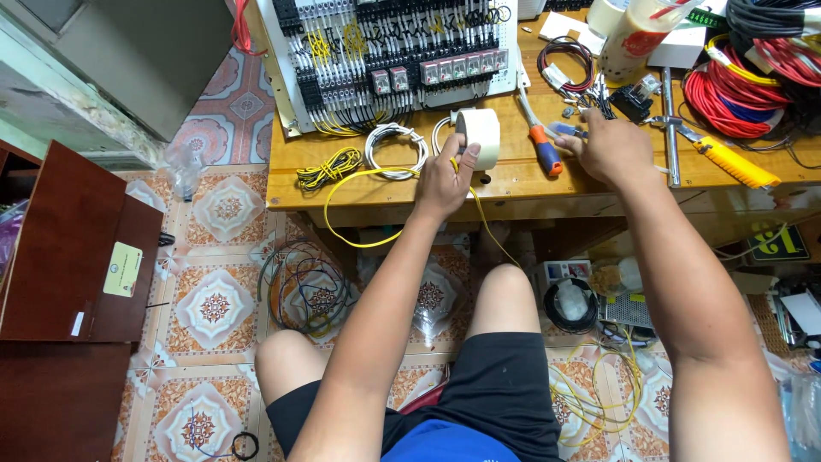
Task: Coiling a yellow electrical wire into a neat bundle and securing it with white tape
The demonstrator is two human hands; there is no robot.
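The left hand (445, 175) is clamped on a light, stiff roll of white tape (479, 137) and limp yellow wire (359, 205), best pinched near its end, while the right hand (611, 147) is closed on a small blue piece (566, 130).

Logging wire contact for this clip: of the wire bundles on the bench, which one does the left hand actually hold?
The long yellow wire looping off the bench edge, held by the left hand; the small yellow coil and white coil lie untouched.

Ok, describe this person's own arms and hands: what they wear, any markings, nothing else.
Both arms are bare from the shoulder area down: no sleeves, gloves, watch or bands show. The left hand and right hand carry no rings or marks that can be made out. Lower down, the person wears black shorts and a blue top, of which only an edge shows.
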